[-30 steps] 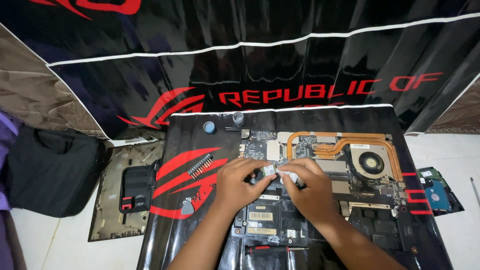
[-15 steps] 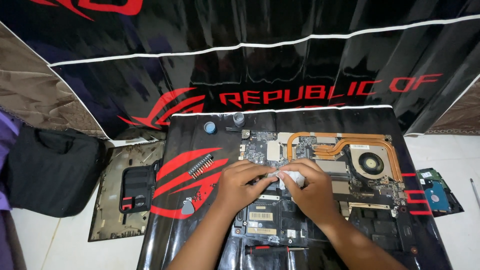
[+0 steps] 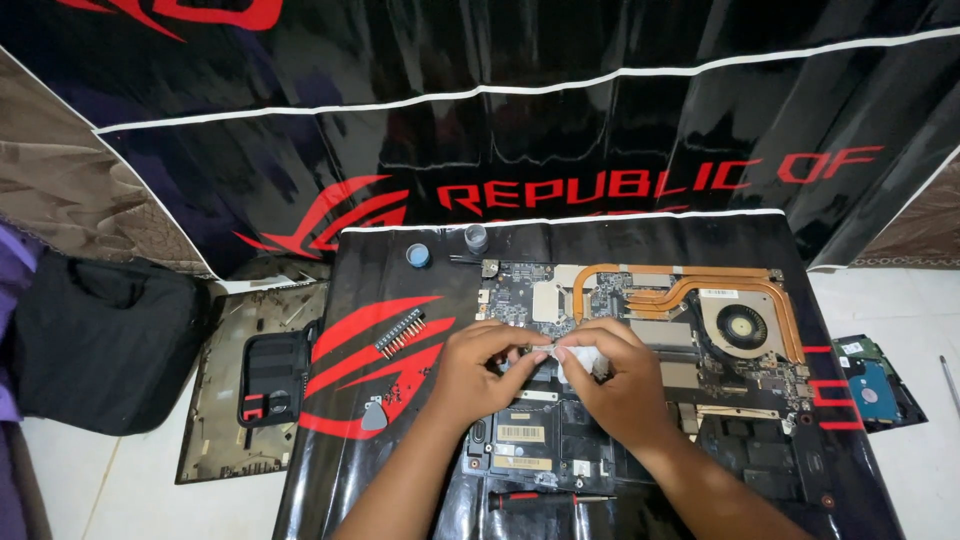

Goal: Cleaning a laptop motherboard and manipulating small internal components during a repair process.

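Over the middle of the one opened laptop (image 3: 660,340) on the black mat (image 3: 400,290), both hands meet: the left hand (image 3: 480,372) and right hand (image 3: 615,380) each have their grip pinched on the same white wipe (image 3: 578,362). Around them I count one fan (image 3: 742,325), two small caps (image 3: 418,255), one screwdriver (image 3: 545,497), one bit strip (image 3: 398,332) and one pick (image 3: 374,416).

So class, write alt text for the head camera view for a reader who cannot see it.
Two hands, left and right, pinch a small white piece over an opened laptop with copper pipes and a fan. A screwdriver lies nearby on a black and red mat.
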